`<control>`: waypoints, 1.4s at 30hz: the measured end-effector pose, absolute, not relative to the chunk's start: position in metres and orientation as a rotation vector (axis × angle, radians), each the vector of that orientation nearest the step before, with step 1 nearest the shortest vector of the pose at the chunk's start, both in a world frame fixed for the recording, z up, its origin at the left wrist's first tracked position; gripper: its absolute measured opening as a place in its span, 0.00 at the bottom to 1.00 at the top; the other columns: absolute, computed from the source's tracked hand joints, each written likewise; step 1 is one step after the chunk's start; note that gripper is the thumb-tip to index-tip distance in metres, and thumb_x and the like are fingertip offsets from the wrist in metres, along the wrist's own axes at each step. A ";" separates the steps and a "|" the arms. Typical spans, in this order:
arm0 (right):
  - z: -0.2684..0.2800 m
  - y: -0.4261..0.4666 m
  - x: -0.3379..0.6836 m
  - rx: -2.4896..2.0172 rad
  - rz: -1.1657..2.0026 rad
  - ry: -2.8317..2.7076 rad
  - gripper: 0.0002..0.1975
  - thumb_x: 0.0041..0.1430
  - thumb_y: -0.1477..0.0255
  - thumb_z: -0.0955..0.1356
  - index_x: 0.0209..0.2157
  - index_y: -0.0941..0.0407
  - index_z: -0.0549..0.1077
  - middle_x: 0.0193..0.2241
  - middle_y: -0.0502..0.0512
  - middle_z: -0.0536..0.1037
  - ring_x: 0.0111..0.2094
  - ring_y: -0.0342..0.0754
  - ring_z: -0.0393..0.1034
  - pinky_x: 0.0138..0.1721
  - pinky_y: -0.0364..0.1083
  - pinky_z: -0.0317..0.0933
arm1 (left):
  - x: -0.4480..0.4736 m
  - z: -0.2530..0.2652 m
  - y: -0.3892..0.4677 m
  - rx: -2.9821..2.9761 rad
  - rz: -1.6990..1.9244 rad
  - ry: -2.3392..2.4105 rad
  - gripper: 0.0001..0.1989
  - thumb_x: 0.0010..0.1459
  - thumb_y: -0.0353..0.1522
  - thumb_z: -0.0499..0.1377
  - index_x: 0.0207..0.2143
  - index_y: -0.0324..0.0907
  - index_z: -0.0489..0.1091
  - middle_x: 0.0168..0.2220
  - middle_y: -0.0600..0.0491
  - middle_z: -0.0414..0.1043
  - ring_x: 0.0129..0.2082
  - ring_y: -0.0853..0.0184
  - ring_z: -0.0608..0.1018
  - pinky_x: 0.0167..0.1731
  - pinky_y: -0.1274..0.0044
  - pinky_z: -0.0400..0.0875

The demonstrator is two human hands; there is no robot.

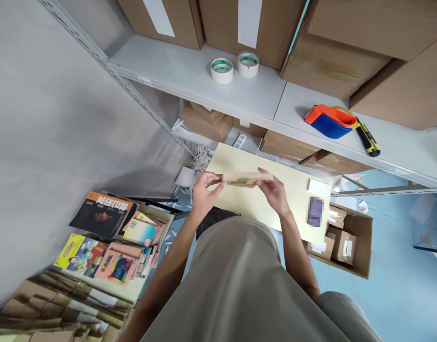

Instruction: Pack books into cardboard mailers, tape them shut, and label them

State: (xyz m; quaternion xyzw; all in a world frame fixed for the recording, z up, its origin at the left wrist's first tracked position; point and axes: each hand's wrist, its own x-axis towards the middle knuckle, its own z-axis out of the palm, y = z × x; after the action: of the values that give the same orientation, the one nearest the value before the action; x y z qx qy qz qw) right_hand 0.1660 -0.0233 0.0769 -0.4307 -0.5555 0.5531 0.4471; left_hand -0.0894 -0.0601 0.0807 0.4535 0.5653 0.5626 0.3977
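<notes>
Nothing clearly legible: large white characters across the black magazine, tiny lettering inside the tape rolls.

Pale table: white object, pixelated purple object | grey shelf: tape rolls, dispenser, cutter, cartons

Diffuse light, soft shadows on the wall, a blurry thin item (wide-angle edge distortion)

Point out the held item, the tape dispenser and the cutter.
Held item (242,180), head view: its blurred middle.
Tape dispenser (327,126), head view: its blue side.
Cutter (367,137), head view: the middle of its handle.
</notes>
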 end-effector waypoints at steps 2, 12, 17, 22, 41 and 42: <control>0.073 -0.024 0.165 -1.134 1.388 -1.275 0.29 0.65 0.50 0.77 0.60 0.48 0.74 0.38 0.52 0.87 0.39 0.51 0.81 0.46 0.51 0.76 | -0.091 0.081 -0.060 1.152 1.358 1.456 0.16 0.56 0.42 0.73 0.36 0.44 0.74 0.39 0.49 0.85 0.41 0.61 0.86 0.46 0.71 0.82; 0.084 -0.023 0.160 -1.227 1.485 -1.245 0.27 0.58 0.45 0.78 0.45 0.52 0.80 0.41 0.57 0.88 0.44 0.56 0.85 0.47 0.55 0.79 | -0.100 0.081 -0.054 1.055 1.170 1.349 0.27 0.58 0.49 0.72 0.51 0.40 0.81 0.39 0.47 0.85 0.37 0.62 0.85 0.36 0.74 0.80; 0.087 -0.027 0.150 -1.309 1.565 -1.185 0.28 0.62 0.40 0.75 0.32 0.52 0.75 0.24 0.55 0.84 0.26 0.51 0.81 0.32 0.50 0.76 | -0.096 0.078 -0.049 0.959 1.121 1.483 0.26 0.60 0.56 0.69 0.36 0.40 0.80 0.22 0.54 0.76 0.21 0.68 0.76 0.24 0.76 0.74; 0.084 -0.027 0.147 -1.286 1.580 -1.203 0.30 0.61 0.37 0.73 0.34 0.52 0.75 0.24 0.54 0.84 0.26 0.51 0.80 0.34 0.50 0.77 | -0.097 0.070 -0.047 0.953 1.148 1.482 0.29 0.59 0.59 0.67 0.38 0.42 0.80 0.23 0.53 0.78 0.24 0.66 0.79 0.27 0.76 0.76; -0.074 0.007 0.100 -1.591 1.619 -1.366 0.20 0.59 0.55 0.72 0.48 0.52 0.78 0.34 0.51 0.86 0.33 0.49 0.80 0.41 0.49 0.76 | -0.135 -0.078 -0.021 0.889 0.819 1.822 0.16 0.58 0.32 0.65 0.49 0.42 0.80 0.54 0.42 0.82 0.43 0.57 0.87 0.46 0.67 0.84; -0.084 0.015 0.093 -1.643 1.590 -1.376 0.19 0.59 0.57 0.71 0.48 0.53 0.78 0.36 0.52 0.87 0.33 0.49 0.80 0.42 0.49 0.76 | -0.137 -0.088 -0.012 0.902 0.809 1.841 0.17 0.57 0.30 0.64 0.49 0.42 0.81 0.55 0.41 0.82 0.45 0.56 0.87 0.50 0.65 0.83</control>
State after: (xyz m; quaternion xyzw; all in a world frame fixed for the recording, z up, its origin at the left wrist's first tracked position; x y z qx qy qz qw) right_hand 0.0930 0.0153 -0.0837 -0.5985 -0.5012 0.5793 0.2344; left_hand -0.1375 -0.0115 -0.0880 0.3651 0.7452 0.3273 0.4520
